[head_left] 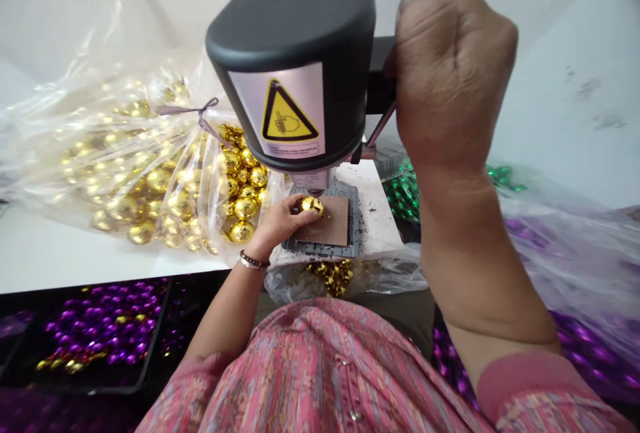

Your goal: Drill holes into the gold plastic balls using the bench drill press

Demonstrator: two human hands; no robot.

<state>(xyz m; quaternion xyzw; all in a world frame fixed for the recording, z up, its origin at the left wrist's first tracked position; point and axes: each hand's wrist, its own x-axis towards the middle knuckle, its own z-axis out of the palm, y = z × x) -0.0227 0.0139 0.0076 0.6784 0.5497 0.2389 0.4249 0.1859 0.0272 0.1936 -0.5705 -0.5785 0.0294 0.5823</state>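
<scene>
My left hand (284,221) pinches a shiny gold ball (313,206) between thumb and fingers, over a brown square board (334,221) on the press base. The ball has a dark slot or band across its top and sits just under the tool end of a dark grey bench press (295,26). High on the right, my right hand (455,76) is closed in a fist at the press's side lever (383,127); the part inside the fist is hidden. A bracelet circles my left wrist.
A clear plastic bag of gold balls (150,179) lies left of the press. Below the board is another bag with gold pieces (333,276). Black trays of purple beads (105,319) stand lower left. Green beads (403,196) and bagged purple ones (590,353) lie right. Dark crumbs dot the white table.
</scene>
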